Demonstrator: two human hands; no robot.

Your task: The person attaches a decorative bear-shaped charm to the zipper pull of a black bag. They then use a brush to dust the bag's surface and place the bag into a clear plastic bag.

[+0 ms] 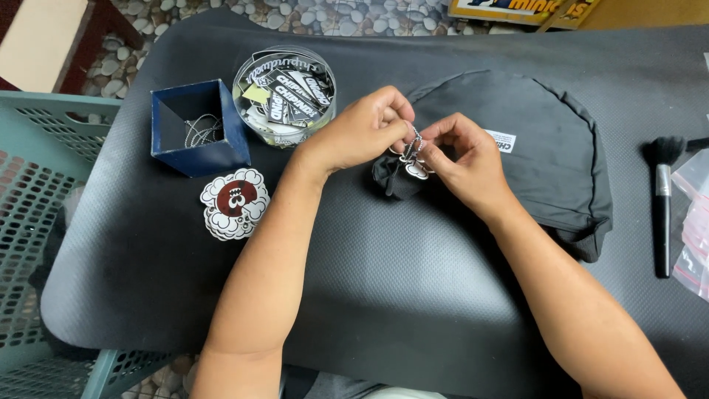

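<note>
Fingers (402, 127) of the left hand (362, 133) and right hand (465, 159) are pinched shut on a ball chain (413, 142) carrying a small white tag (417, 171), held just above the black cap (532, 148). Black mat surface (369, 281) is noted beneath. Blue box (196, 129) with more chain, clear tub of labels (286, 100) and cloud-shaped stickers (235, 203) lie left; a brush (662, 192) right. Step judged: chain being fastened. Next move likely calls for fine alignment of clasp ends.
</note>
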